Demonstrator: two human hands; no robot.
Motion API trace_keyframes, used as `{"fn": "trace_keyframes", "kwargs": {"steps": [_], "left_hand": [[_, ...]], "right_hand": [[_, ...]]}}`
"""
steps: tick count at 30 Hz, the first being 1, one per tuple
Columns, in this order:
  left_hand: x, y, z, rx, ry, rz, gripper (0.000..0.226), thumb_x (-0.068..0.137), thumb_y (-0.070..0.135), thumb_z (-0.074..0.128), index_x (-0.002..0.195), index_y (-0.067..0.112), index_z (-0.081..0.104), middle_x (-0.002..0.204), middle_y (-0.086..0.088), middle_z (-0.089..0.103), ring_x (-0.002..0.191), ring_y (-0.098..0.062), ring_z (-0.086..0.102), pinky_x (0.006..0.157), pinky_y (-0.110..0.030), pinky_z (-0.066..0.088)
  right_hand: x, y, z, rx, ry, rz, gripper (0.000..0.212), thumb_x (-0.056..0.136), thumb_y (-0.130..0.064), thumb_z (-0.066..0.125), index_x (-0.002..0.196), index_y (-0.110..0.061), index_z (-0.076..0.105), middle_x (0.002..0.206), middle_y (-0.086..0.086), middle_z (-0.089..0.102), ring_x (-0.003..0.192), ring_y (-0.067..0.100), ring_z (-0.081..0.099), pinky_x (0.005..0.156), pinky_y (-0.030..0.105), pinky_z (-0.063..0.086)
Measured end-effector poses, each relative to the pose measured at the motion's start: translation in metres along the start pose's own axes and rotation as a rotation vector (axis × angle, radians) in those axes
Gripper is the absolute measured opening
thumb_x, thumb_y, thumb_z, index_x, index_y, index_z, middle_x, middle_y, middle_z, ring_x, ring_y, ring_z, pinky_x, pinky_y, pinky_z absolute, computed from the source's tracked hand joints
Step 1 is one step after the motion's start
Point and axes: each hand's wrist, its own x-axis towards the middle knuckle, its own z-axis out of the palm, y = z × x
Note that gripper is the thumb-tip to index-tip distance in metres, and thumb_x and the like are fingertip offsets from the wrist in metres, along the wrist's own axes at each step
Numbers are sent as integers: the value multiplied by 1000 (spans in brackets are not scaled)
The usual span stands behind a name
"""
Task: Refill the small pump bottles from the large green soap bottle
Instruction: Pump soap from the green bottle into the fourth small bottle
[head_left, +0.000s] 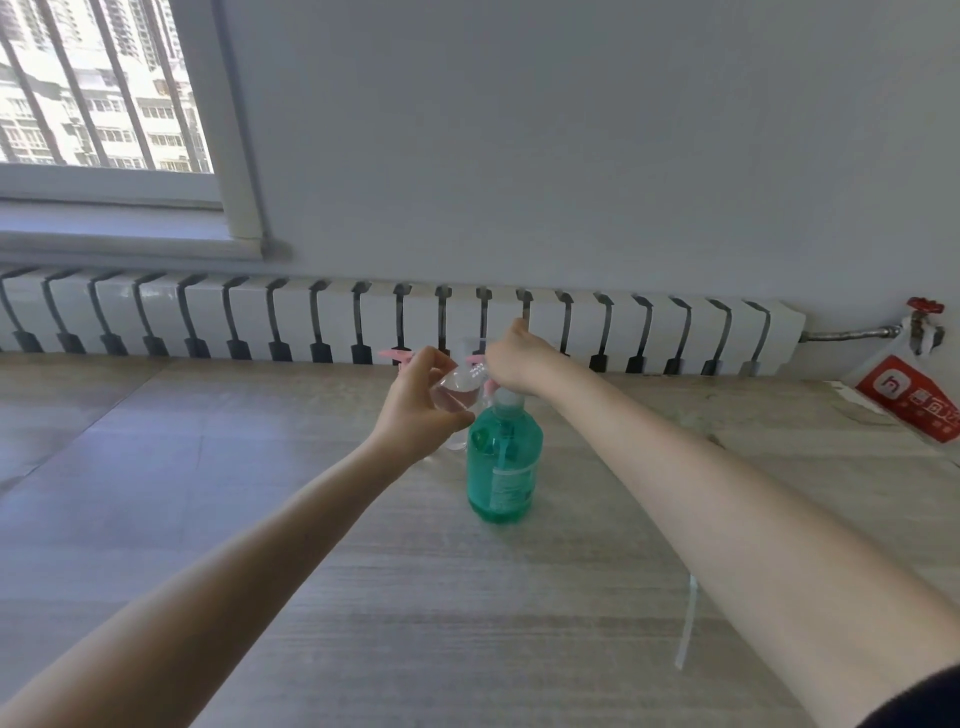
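On the table (363, 571) stands the green bottle (504, 467). The right hand (514, 361) lies over its pump (506, 400), fingers hidden, grip not clear. The left hand (415, 410) curls around a small bottle (460, 392), tilted, just left of the pump.

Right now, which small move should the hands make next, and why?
Probably twist the pink pump top off the small clear bottle. The left hand holds that bottle tilted, the right hand is at its pink top, and the green bottle stands upright.
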Motion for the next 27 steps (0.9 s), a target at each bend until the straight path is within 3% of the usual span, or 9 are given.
{"fn": "trace_keyframes", "kwargs": {"steps": [3, 9, 12, 17, 20, 22, 24, 27], "left_hand": [[0, -5, 3, 5, 2, 0, 46, 70, -2, 76, 105, 12, 50, 109, -8, 59, 101, -20, 59, 79, -25, 51], [0, -7, 1, 14, -11, -1, 45, 70, -2, 76, 105, 13, 51, 110, -7, 59, 102, -19, 60, 80, -25, 50], [-1, -5, -1, 7, -14, -5, 45, 71, -2, 76, 105, 12, 51, 108, -6, 61, 95, -15, 62, 72, -18, 49], [-2, -2, 1, -13, -19, -19, 44, 71, -3, 76, 105, 11, 51, 106, -6, 62, 92, -15, 63, 70, -18, 48], [-3, -2, 1, -57, -17, -48, 45, 71, -3, 75, 106, 12, 50, 107, -8, 62, 93, -18, 63, 72, -20, 49], [-2, -1, 1, -89, -8, -65, 46, 72, -2, 75, 106, 13, 50, 107, -8, 62, 93, -18, 63, 73, -21, 49], [-3, 0, 0, -105, -3, -74, 46, 72, -2, 76, 106, 14, 50, 105, -6, 63, 93, -16, 62, 74, -22, 49], [-4, 2, 0, -114, -1, -77, 46, 72, -3, 76, 106, 14, 50, 103, -4, 62, 93, -16, 62, 74, -22, 49]], "right_hand": [[2, 1, 6, 69, 4, 3, 70, 93, -17, 36, 149, -9, -4, 146, 10, 42, 128, 31, 43, 101, 42, 36], [5, 5, 10, 150, -54, -25, 74, 86, -29, 36, 148, -12, 1, 145, 8, 44, 123, 30, 50, 106, 46, 30], [7, 3, 7, 164, -71, -11, 75, 82, -29, 38, 147, -12, 5, 143, 9, 46, 120, 29, 53, 107, 45, 28], [5, 3, 8, 203, -46, -7, 78, 81, -37, 42, 147, -14, 7, 144, 9, 45, 116, 33, 56, 106, 46, 32], [-3, 0, -1, 190, -17, 3, 66, 87, -29, 40, 144, -5, 16, 134, 10, 52, 107, 28, 58, 89, 36, 39], [-3, 0, -8, 160, 42, -12, 54, 94, -21, 37, 141, 1, 21, 109, 14, 53, 85, 23, 52, 69, 32, 37], [-7, -1, -12, 142, 56, 0, 56, 95, -23, 35, 144, -2, 16, 81, 8, 39, 65, 16, 39, 53, 29, 30], [-9, -2, -11, 138, 51, 9, 55, 96, -23, 35, 143, -1, 18, 76, 4, 32, 61, 13, 32, 50, 28, 28]]}}
